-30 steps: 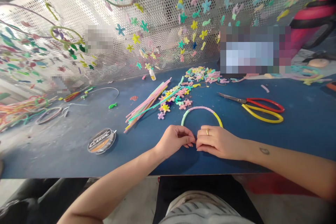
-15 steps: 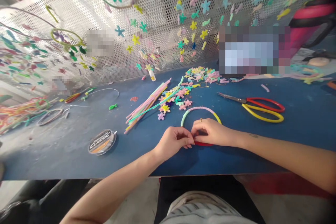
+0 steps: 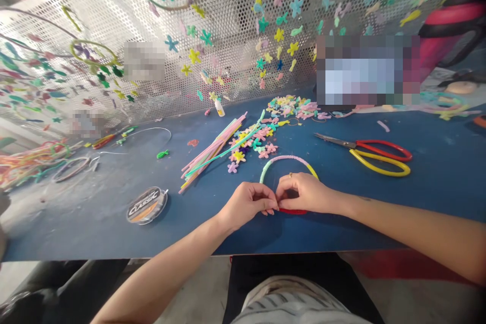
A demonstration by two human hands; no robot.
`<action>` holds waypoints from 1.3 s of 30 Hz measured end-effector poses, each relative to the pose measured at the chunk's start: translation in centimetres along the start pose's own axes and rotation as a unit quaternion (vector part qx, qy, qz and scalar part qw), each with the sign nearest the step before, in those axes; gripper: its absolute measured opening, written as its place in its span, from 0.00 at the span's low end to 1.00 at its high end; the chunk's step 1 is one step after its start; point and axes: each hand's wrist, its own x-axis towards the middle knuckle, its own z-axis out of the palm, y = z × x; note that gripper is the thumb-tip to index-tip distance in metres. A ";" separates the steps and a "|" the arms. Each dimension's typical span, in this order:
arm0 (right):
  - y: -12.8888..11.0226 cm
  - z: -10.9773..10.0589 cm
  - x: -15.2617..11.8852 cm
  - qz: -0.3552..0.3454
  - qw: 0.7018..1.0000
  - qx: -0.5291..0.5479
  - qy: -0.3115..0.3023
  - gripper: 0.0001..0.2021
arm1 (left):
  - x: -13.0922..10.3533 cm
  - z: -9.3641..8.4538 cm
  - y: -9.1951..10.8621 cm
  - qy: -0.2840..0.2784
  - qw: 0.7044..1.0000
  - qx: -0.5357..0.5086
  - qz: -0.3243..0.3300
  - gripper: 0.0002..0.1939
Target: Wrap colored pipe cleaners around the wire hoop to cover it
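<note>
A hoop [image 3: 290, 157] wrapped in fuzzy pipe cleaner lies near the table's front edge, with mint, lilac, yellow and red stretches. My left hand [image 3: 247, 206] pinches its lower left part, thumb against fingertips. Close against it, my right hand [image 3: 301, 192] is also closed on the hoop, at the red stretch, and wears a ring on one finger. The fingertips of both hands nearly meet and hide the spot they grip. Beyond the hoop lie small pipe-cleaner flowers [image 3: 262, 135] and a bundle of straight pipe cleaners [image 3: 214, 149].
Scissors [image 3: 355, 147] with red and yellow handles lie right of the hoop. A clear spool [image 3: 147, 206] sits at left, a small white bottle [image 3: 219, 108] at the back. Strings of flowers [image 3: 279, 35] hang before a perforated metal panel [image 3: 235, 35]. Another person's legs [image 3: 76, 288] show lower left.
Both hands and the hoop have shifted very slightly left, keeping their grip. Slightly more of the red stretch shows under my right hand. The view has tilted a little.
</note>
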 end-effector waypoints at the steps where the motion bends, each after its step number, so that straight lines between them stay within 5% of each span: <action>1: 0.0 0.0 0.0 0.000 1.000 0.010 -0.001 0.04 | -0.1 0.0 0.0 0.005 1.000 0.006 0.005 0.08; 7: -0.1 -0.5 0.0 0.006 0.999 0.044 -0.026 0.05 | -0.7 0.0 0.3 0.050 0.991 0.120 0.040 0.06; 10: -0.1 -0.6 0.1 0.012 0.998 0.049 -0.037 0.05 | -1.1 0.3 0.5 0.087 0.955 0.261 0.108 0.05; 13: -0.1 -0.7 0.0 0.012 0.998 0.051 -0.043 0.06 | -1.4 0.5 0.4 0.121 0.857 0.430 0.257 0.07; 19: 0.1 -0.7 0.0 -0.007 0.998 0.042 -0.048 0.07 | -2.2 0.4 -0.3 0.102 0.577 0.660 0.471 0.08; 22: 0.0 -0.6 0.1 -0.015 0.998 0.047 -0.046 0.09 | -2.4 0.6 -0.3 0.107 0.486 0.706 0.504 0.07; 24: 0.0 -0.6 0.1 -0.013 0.998 0.049 -0.044 0.11 | -2.6 0.6 -0.3 0.094 0.454 0.728 0.506 0.08; 27: 0.0 -0.4 0.1 -0.011 0.999 0.038 -0.037 0.14 | -2.8 0.6 -0.3 0.058 0.485 0.734 0.471 0.11; 31: 0.1 -0.1 0.2 -0.011 1.000 0.021 -0.017 0.15 | -2.9 0.4 -0.3 0.030 0.644 0.662 0.383 0.15; 33: 0.1 0.1 0.2 -0.003 1.000 0.027 -0.009 0.16 | -2.8 0.4 -0.3 0.030 0.685 0.623 0.376 0.15; 36: 0.1 0.4 0.2 0.014 0.998 0.053 0.005 0.17 | -2.6 0.4 -0.2 0.034 0.671 0.623 0.401 0.14; 39: 0.0 0.7 0.2 0.027 0.996 0.076 0.027 0.15 | -2.5 0.6 -0.1 0.035 0.604 0.668 0.433 0.13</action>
